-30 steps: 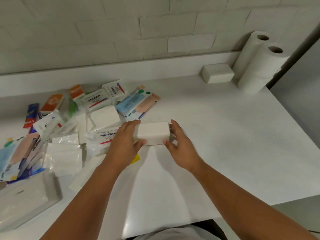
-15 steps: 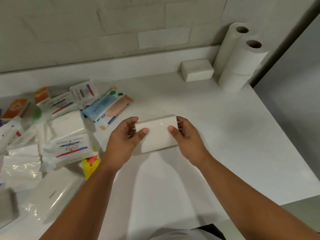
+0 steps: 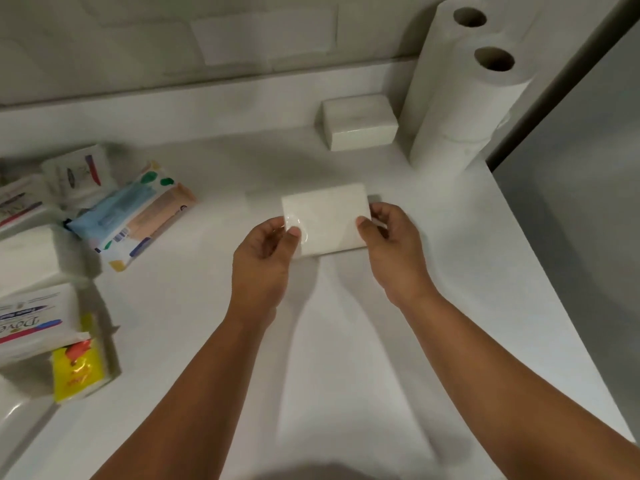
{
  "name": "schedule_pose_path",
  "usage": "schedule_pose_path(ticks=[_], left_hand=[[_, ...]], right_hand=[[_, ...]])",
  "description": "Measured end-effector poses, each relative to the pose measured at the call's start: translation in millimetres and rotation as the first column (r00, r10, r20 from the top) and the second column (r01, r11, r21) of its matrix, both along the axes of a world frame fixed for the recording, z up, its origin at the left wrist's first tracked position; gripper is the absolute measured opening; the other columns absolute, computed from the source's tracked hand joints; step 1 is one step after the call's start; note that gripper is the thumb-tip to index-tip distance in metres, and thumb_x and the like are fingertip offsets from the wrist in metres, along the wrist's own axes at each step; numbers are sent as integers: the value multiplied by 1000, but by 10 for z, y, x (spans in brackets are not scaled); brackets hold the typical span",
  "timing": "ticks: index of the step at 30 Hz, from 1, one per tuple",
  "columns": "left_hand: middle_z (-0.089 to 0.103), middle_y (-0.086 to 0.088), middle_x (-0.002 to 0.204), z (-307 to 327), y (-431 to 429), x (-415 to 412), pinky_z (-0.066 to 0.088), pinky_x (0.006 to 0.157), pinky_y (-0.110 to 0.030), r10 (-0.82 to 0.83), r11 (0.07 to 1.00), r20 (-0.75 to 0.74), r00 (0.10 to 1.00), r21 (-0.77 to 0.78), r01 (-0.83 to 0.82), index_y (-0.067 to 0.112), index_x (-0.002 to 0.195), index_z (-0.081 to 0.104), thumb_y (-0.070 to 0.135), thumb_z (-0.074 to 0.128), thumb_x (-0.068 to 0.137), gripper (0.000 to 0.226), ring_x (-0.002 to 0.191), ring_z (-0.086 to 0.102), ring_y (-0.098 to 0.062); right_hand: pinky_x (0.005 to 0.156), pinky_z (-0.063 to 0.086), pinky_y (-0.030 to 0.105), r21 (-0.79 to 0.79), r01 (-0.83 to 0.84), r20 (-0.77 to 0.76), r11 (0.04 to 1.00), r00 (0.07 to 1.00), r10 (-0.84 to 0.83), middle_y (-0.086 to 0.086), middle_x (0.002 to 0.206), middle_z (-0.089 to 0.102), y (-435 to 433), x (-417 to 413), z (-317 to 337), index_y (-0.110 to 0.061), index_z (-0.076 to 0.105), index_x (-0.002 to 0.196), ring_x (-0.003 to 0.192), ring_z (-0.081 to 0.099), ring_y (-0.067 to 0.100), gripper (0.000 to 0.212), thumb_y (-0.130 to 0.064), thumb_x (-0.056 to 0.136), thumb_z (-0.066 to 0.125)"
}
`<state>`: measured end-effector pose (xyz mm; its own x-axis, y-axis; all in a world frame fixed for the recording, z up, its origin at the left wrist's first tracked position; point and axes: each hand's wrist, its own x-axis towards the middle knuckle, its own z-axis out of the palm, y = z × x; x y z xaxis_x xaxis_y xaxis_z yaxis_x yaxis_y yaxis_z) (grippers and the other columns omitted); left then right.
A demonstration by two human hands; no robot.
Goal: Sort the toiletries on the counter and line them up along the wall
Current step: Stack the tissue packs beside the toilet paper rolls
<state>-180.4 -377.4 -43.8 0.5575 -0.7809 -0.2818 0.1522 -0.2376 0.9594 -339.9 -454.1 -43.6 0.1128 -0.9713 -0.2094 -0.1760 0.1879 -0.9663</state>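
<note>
White wrapped pack in a narrow two-handed grip, left hand at one end, right hand at the other

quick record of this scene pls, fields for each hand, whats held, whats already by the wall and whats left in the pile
left hand: pinches the left end of the white pack, thumb on top
right hand: pinches its right end, thumb on top
by the wall: matching white block beside two upright paper rolls
unsorted pile: left side of the counter; blue and peach wipes pack, Dove pack, yellow packet, other white packs
task state: held pack not yet at the wall
</note>
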Motion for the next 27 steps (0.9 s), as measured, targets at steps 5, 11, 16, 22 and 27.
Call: schedule_pose_path(ticks=[5,11,16,22,27], left_hand=[[75,1,111,72,-628,-163,52,102,-46,18,999,30,999,-41,-17,16,123,68,27,72,88,37,105,71,-17],[71,5,122,248,-1367,-130,55,98,-28,31,993,223,974,-118,-5,15,128,66,38,74,83,51,103,69,-2],[74,1,109,251,-1869,-20,56,86,-21,21,996,349,937,-92,12,12,116,72,42,74,86,43,94,69,-4],[74,6,102,107,-2089,-92,54,90,-24,101,994,420,902,-91,-69,13,114,72,47,75,85,44,93,66,-1],[74,7,101,54,-2181,-135,57,90,-34,131,991,384,914,-79,-109,16,113,72,53,73,84,47,94,69,-8]], right_hand=[[91,50,19,-243,-8,-121,970,992,-22,-5,120,65,-524,18,122,-20,60,126,108,62,6,31,-28,97,55],[100,50,35,-387,27,-112,922,991,-76,1,123,66,-1163,165,259,-12,54,134,113,63,12,42,-25,96,44],[104,47,31,-353,104,-85,930,986,-143,2,129,61,-1525,285,238,-9,46,140,118,58,12,44,-20,98,42],[108,43,31,-283,99,-113,954,984,-136,4,137,56,-1772,363,144,-11,42,144,127,52,16,42,-21,103,39],[107,45,31,-282,99,-131,954,981,-141,4,138,54,-1859,371,128,-13,39,146,128,52,17,42,-23,105,35]])
